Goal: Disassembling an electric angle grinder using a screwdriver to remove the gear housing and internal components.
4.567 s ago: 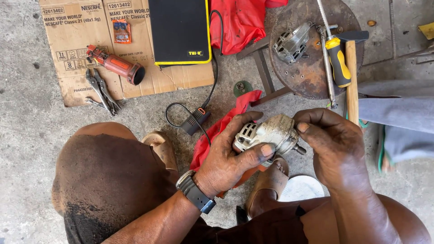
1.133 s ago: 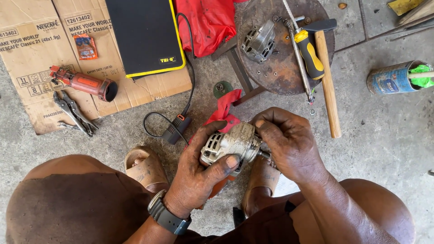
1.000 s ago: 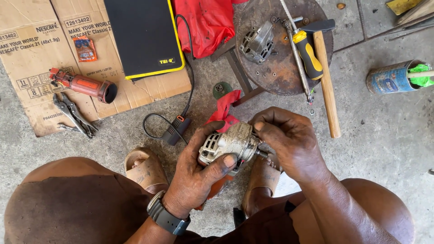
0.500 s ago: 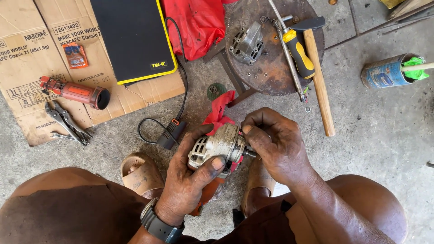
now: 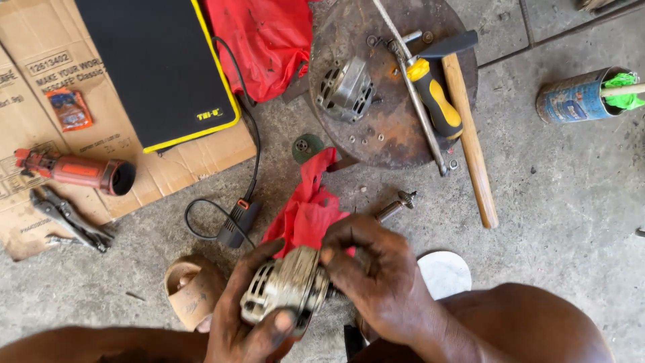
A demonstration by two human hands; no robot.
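A: Item held?
B: Grey motor housing (image 5: 285, 286), gripped from below by left hand (image 5: 245, 323); right hand (image 5: 376, 275) closed over its right end.
A: Adjacent?
B: Red rag (image 5: 306, 212) just beyond both hands, touching the housing.

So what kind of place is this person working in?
Most likely an informal repair workshop on a bare concrete floor. Both hands hold a worn metal motor housing, a hammer and a screwdriver lie over a rusty round plate, and locking pliers rest on flattened cardboard.
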